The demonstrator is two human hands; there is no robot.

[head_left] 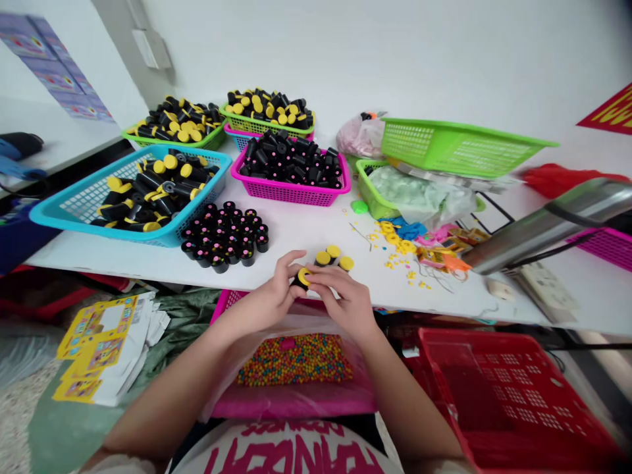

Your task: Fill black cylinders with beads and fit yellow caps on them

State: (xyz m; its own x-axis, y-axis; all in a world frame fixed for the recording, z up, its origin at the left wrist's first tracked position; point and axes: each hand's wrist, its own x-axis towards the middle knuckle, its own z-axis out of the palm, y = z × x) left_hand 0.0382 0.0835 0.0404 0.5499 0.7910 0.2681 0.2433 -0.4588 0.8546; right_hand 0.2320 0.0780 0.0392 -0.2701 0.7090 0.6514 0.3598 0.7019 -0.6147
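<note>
Between my two hands, just over the table's front edge, is a small black cylinder with a yellow cap (303,276). My left hand (276,289) grips its black body from the left. Fingers of my right hand (340,296) press on the yellow cap from the right. Just beyond my fingers stand several more yellow-capped black cylinders (332,253). To the left, a tight group of black cylinders (224,236) stands upright with pink and coloured dots in their tops. Below my hands, a plastic-lined pink basket (296,403) holds many small coloured beads (296,360).
A blue basket (54,214) and two green ones behind hold yellow-capped cylinders. The pink basket (296,192) holds black ones. At right lie yellow scraps (402,245), a metal pole (548,227) and a green basket (469,148). A red crate (518,395) stands lower right; printed cards (106,349) lie lower left.
</note>
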